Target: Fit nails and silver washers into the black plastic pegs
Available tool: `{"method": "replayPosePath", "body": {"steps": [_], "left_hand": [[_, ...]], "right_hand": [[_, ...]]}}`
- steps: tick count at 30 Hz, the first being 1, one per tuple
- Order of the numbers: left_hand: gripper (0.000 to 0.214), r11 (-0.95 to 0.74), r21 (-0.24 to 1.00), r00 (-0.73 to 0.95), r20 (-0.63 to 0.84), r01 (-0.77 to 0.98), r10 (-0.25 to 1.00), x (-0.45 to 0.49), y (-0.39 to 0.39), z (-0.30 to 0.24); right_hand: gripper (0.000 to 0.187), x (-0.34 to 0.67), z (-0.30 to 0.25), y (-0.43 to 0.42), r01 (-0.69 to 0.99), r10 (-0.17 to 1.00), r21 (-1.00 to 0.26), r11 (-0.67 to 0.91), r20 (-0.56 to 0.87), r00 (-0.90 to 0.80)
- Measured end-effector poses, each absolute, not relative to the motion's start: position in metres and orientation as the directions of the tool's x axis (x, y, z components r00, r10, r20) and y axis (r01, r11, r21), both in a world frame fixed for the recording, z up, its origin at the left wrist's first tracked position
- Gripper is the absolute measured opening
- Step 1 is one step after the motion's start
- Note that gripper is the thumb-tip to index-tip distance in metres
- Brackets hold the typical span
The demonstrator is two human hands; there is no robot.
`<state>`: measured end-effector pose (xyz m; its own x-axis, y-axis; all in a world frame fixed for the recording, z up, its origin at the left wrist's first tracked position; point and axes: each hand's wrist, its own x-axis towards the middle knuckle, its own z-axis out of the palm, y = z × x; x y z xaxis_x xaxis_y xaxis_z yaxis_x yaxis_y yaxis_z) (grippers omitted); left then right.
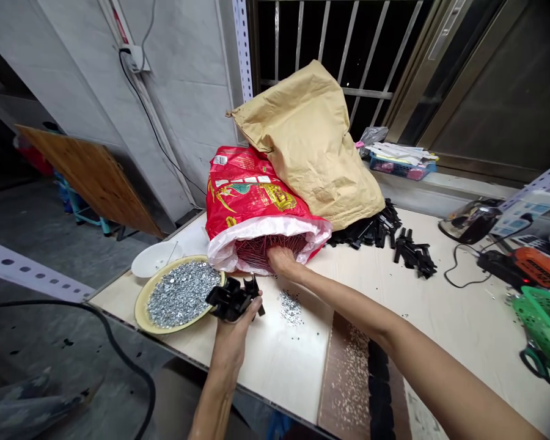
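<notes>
My left hand (238,321) is closed around a bunch of black plastic parts (231,298), held up beside the yellow bowl. My right hand (283,261) reaches into the mouth of a red printed bag (252,189) with a white lining. Inside the bag lie many thin reddish-brown rods (252,249); my right fingers are hidden among them. The yellow bowl (140,311) is filled with small silvery metal pieces (178,293) that look like washers or nuts. A small scatter of similar pieces (290,307) lies on the table below my right wrist.
A large brown paper sack (311,146) leans behind the red bag. More black parts (415,253) lie to its right. A white dish (151,261) sits behind the bowl. At the right are an orange tool (538,267), a green basket (538,318) and scissors (536,362).
</notes>
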<state>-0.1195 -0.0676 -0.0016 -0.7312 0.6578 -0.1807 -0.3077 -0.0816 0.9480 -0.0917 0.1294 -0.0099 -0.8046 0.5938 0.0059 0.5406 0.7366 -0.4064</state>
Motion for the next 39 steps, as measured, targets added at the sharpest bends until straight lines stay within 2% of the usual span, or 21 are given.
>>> {"method": "replayPosePath", "body": {"steps": [4, 9, 11, 13, 14, 16, 18, 23, 25, 27, 30, 33, 36, 39], "left_hand": [[0.047, -0.096, 0.918, -0.711, -0.227, -0.384, 0.666, -0.127, -0.07, -0.004], [0.046, -0.08, 0.93, -0.682, -0.203, -0.359, 0.702, -0.127, -0.068, -0.017], [0.044, -0.052, 0.944, -0.664, -0.19, -0.327, 0.723, -0.124, -0.065, -0.019], [0.045, -0.011, 0.953, -0.639, -0.195, -0.304, 0.744, -0.119, -0.061, -0.018], [0.046, 0.009, 0.956, -0.625, -0.2, -0.294, 0.754, -0.116, -0.059, -0.016], [0.047, 0.046, 0.963, -0.607, -0.205, -0.267, 0.767, -0.111, -0.056, -0.011], [0.045, 0.077, 0.971, -0.593, -0.201, -0.228, 0.78, -0.107, -0.056, -0.007], [0.04, 0.111, 0.98, -0.573, -0.188, -0.167, 0.798, -0.106, -0.062, -0.006], [0.04, 0.111, 0.979, -0.576, -0.189, -0.168, 0.795, -0.106, -0.063, -0.008], [0.04, 0.097, 0.978, -0.576, -0.189, -0.187, 0.796, -0.107, -0.064, -0.008], [0.043, 0.081, 0.968, -0.581, -0.208, -0.237, 0.787, -0.11, -0.064, -0.009], [0.044, 0.076, 0.961, -0.591, -0.225, -0.266, 0.774, -0.115, -0.064, -0.014], [0.042, 0.082, 0.961, -0.581, -0.226, -0.264, 0.782, -0.117, -0.064, -0.021], [0.042, 0.103, 0.959, -0.574, -0.242, -0.265, 0.782, -0.118, -0.062, -0.025]], "right_hand": [[0.018, -0.064, 0.001, 0.128, 0.606, 0.657, -0.399, 0.688, -0.012, -0.754], [0.021, -0.015, 0.034, 0.117, 0.494, 0.606, -0.515, 0.701, 0.064, -0.793], [0.016, -0.004, 0.051, 0.107, 0.36, 0.57, -0.673, 0.646, 0.112, -0.814], [0.02, 0.001, 0.068, 0.095, 0.139, 0.543, -0.831, 0.538, 0.216, -0.811], [0.021, 0.001, 0.076, 0.09, 0.029, 0.535, -0.866, 0.5, 0.282, -0.797], [0.018, -0.001, 0.087, 0.082, -0.09, 0.503, -0.843, 0.53, 0.398, -0.768], [0.013, -0.003, 0.093, 0.079, -0.097, 0.442, -0.772, 0.628, 0.457, -0.772], [0.011, -0.002, 0.09, 0.076, -0.074, 0.261, -0.601, 0.796, 0.451, -0.854], [0.014, -0.001, 0.089, 0.076, -0.087, 0.212, -0.573, 0.815, 0.435, -0.875], [0.022, -0.002, 0.088, 0.077, -0.106, 0.217, -0.636, 0.765, 0.408, -0.887], [0.04, -0.009, 0.084, 0.083, -0.113, 0.287, -0.8, 0.59, 0.338, -0.896], [0.028, -0.019, 0.076, 0.086, -0.112, 0.286, -0.868, 0.484, 0.278, -0.917], [0.023, -0.028, 0.071, 0.084, -0.092, 0.263, -0.816, 0.57, 0.288, -0.921], [0.023, -0.034, 0.073, 0.082, -0.045, 0.234, -0.65, 0.758, 0.336, -0.912]]}}
